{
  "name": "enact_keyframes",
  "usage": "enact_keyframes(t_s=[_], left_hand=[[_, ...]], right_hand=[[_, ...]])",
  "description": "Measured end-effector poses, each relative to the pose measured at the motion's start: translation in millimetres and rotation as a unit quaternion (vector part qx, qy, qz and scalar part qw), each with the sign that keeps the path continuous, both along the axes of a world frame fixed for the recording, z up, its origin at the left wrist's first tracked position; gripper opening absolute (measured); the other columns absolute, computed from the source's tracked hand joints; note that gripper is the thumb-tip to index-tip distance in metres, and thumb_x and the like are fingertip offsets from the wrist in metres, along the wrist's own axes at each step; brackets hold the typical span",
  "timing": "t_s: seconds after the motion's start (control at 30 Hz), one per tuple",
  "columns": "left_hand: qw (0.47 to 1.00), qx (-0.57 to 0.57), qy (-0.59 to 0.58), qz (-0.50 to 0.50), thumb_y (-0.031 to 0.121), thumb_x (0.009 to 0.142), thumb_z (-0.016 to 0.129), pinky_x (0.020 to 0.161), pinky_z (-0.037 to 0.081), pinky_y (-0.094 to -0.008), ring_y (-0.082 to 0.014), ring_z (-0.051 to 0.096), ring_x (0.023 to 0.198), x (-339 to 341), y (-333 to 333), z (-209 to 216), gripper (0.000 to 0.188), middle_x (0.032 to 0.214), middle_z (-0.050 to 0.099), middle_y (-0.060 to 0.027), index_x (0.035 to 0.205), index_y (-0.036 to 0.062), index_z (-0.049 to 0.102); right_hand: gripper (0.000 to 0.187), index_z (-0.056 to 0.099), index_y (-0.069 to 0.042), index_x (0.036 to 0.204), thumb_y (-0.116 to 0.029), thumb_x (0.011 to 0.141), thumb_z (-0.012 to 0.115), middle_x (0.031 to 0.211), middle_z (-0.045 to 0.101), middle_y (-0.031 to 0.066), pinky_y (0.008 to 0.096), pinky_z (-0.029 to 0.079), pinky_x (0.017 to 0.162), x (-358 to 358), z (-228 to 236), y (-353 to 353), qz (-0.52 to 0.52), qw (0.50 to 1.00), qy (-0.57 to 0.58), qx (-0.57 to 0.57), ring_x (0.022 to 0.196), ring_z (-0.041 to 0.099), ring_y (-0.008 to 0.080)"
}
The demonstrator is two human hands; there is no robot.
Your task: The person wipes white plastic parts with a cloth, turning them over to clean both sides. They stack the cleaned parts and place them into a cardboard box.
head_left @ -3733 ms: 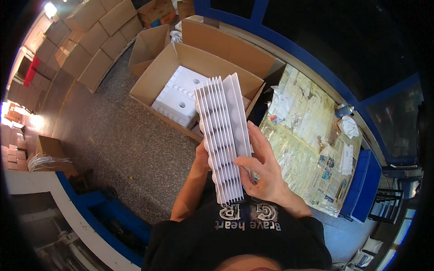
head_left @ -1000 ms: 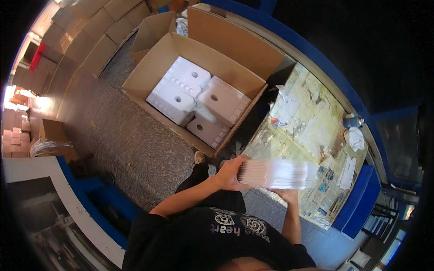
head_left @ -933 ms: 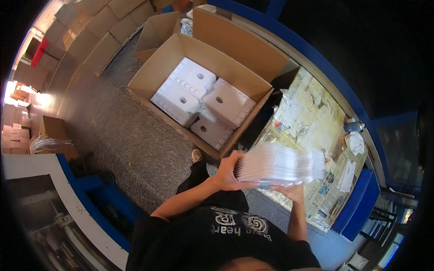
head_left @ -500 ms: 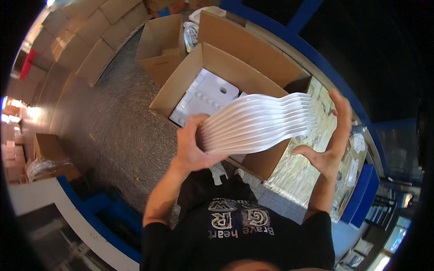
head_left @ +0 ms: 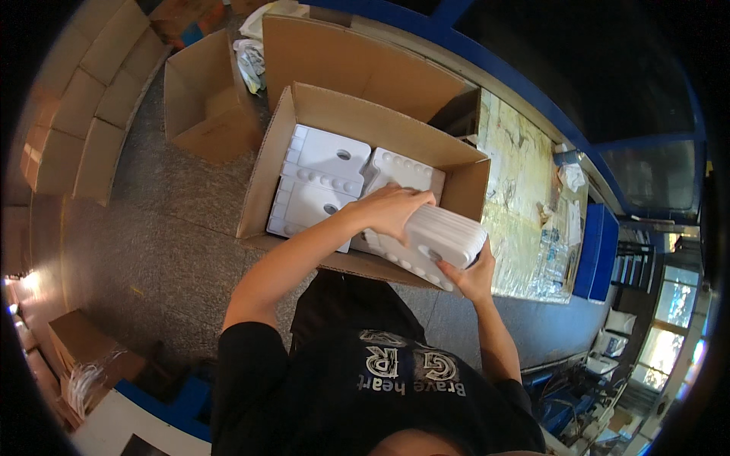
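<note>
A stack of white plastic paint palettes [head_left: 433, 235], with thumb holes and rows of wells, is held between my hands at the near right part of an open cardboard box [head_left: 262, 178]. My left hand [head_left: 394, 210] grips the stack's left end from above. At the right end, my right hand [head_left: 474, 275] closes around the corner, thumb on the top face. Inside the box, more white palettes lie in piles: one far left [head_left: 327, 156], one near left [head_left: 308, 205], and one far right [head_left: 403, 171] partly hidden behind my left hand.
Beyond the box stands a large cardboard panel or carton [head_left: 342, 57]. Another open carton [head_left: 205, 99] sits on the floor to the left. A plastic-wrapped, pale patterned surface [head_left: 525, 205] lies to the right, beside a blue block [head_left: 595, 251]. Stacked cartons [head_left: 84, 99] line the far left.
The palette stack has come down into the box's right part and tilted. My right hand, earlier spread apart from it, now grips its right end. The view has shifted too.
</note>
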State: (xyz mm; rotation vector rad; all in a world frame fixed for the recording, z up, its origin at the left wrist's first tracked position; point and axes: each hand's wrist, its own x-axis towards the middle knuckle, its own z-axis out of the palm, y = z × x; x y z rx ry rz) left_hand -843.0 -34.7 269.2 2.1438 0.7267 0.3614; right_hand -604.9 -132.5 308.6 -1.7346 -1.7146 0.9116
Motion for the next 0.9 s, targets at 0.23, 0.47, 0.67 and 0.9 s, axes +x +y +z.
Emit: enact_keyframes(t_s=[0.23,0.47,0.67,0.9], left_hand=[[0.943,0.146,-0.104,0.281,0.017,0.073,0.08,0.104,0.038,-0.0456,-0.0341,0.047,0.128,-86.6,17.0,-31.8,0.072,0.142,0.044,-0.0149,0.135,0.0092,0.044],[0.779,0.1,0.136,0.604,0.03,0.087,0.067,0.096,0.044,-0.0457,-0.0361,0.049,0.125,-203.7,-28.6,-53.9,0.063,0.14,0.046,-0.0181,0.139,0.0102,0.039],[0.771,-0.075,0.196,0.601,0.029,0.091,0.059,0.078,0.052,-0.049,-0.0412,0.065,0.093,-189.4,-66.7,-87.0,0.055,0.104,0.066,-0.0238,0.139,0.012,0.04],[0.724,-0.073,0.289,0.622,0.035,0.094,0.054,0.074,0.051,-0.0509,-0.0428,0.066,0.082,-190.5,-55.4,-86.5,0.044,0.088,0.068,-0.0249,0.127,0.0057,0.056]], right_hand=[[0.094,0.047,0.002,0.124,-0.044,0.053,0.088,0.102,0.067,0.0263,0.0439,0.051,0.085,5.5,-96.9,18.3,-0.144,0.947,-0.193,-0.214,0.097,0.065,0.0405],[0.095,0.05,0.01,0.118,-0.044,0.051,0.089,0.113,0.063,0.023,0.0375,0.051,0.087,-4.7,-219.9,38.8,-0.23,0.907,-0.138,-0.326,0.103,0.063,0.0303],[0.084,0.054,0.008,0.118,-0.03,0.053,0.092,0.115,0.062,0.0202,0.0406,0.052,0.084,-14.9,-273.8,43.5,-0.203,0.894,-0.056,-0.396,0.103,0.062,0.0287],[0.078,0.052,0.007,0.126,-0.018,0.062,0.09,0.119,0.061,0.0183,0.042,0.051,0.089,30.2,-319.9,47.3,-0.225,0.823,0.207,-0.479,0.107,0.06,0.0295]])
